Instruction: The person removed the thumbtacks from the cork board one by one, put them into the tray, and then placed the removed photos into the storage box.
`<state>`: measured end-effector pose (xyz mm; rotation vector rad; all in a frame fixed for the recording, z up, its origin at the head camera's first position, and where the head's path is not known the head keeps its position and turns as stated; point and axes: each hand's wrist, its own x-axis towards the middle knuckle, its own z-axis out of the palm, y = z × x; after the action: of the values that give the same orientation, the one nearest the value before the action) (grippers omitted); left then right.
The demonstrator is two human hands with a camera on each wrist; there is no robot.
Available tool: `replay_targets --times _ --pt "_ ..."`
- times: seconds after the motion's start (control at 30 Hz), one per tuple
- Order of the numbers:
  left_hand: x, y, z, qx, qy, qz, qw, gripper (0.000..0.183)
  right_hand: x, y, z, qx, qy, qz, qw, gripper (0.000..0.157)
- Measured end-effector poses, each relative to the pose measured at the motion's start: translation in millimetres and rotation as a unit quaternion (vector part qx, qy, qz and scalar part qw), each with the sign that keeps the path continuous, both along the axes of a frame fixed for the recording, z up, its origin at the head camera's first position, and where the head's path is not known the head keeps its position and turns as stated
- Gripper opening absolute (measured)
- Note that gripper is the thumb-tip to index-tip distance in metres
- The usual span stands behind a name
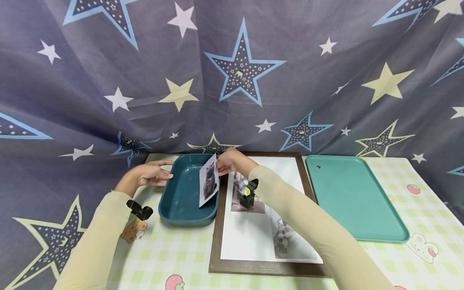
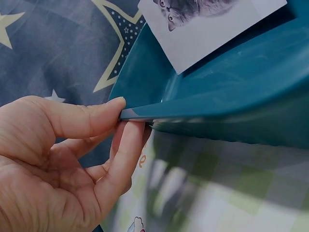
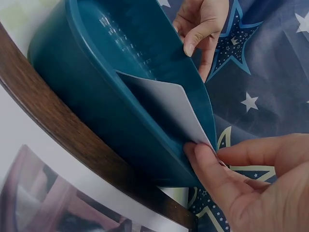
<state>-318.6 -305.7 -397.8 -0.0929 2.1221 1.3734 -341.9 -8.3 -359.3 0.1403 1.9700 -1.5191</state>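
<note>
Left hand: the left hand (image 1: 154, 175) is at the basin's left side; thumb over the rim, fingers bent beneath, the gap closed down to the rim's thickness. Has hold of the rim.
Right hand: the right hand (image 1: 226, 161) reaches in above the basin's right side; thumb and fingertips nearly together, with only the edge of the photo between them.
Photo: white-bordered grey cat print (image 1: 209, 181), tilted, over the right part of the basin, its lower end inside the rim. Whether that end touches the basin's floor, cannot tell.
Basin: deep teal basin (image 1: 181, 193), by the worktop's far left corner, long sides running far to near.
Frame: brown wooden frame (image 1: 268, 269), lying flat just right of the basin, far rail along the worktop's far edge.
Inside frame: white sheet (image 1: 244, 237) bearing a cat picture (image 1: 253, 206) toward the left rail and a pale cat picture (image 1: 286, 241) at the near right, partly behind the right sleeve.
Tray: green tray (image 1: 357, 197), right of the frame, along the far edge.
Worktop: checked cloth (image 1: 141, 257).
Backdrop: star-patterned curtain (image 1: 145, 100).
</note>
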Motion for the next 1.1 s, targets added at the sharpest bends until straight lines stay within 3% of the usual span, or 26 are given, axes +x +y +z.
replay_targets --times 0.07,0.17,0.27,0.33,0.43,0.73,0.8,0.97,1.1 --pt "0.2 0 0.1 -0.002 0.000 0.000 1.0000 0.085 1.2 -1 1.8 0.003 0.006 0.002 1.000 0.015" --pt "0.4 -1 -1.1 -0.004 0.000 -0.002 1.0000 0.085 2.1 -3 0.9 0.014 0.016 0.000 1.000 0.034" --pt "0.3 -1 -2.2 -0.005 0.001 -0.003 1.0000 0.084 -3.1 -8 -5.5 0.031 0.021 -0.008 0.999 0.054" --pt "0.0 0 -2.4 -0.004 0.001 -0.003 1.0000 0.084 -12.8 -11 -14.9 0.029 0.018 -0.009 0.999 0.061" --pt "-0.2 1 -2.1 -0.005 0.003 -0.001 1.0000 0.083 -14.7 -13 -17.1 0.027 0.021 -0.009 0.999 0.071" --pt "-1.0 1 -1.6 -0.010 -0.004 0.001 0.9999 0.085 8.8 -10 1.4 0.008 0.029 -0.009 1.000 0.060" --pt "-1.2 1 -1.1 -0.009 -0.003 0.001 1.0000 0.084 10.8 -10 3.9 0.002 0.030 -0.009 1.000 0.064" --pt "-1.2 -1 -0.8 -0.009 0.000 0.002 1.0000 0.083 10.2 -13 3.4 -0.001 0.032 -0.006 0.999 0.092" --pt "-1.2 -2 -1.0 -0.009 0.000 0.000 1.0000 0.084 11.3 -14 3.4 0.001 0.028 -0.005 1.000 0.088"
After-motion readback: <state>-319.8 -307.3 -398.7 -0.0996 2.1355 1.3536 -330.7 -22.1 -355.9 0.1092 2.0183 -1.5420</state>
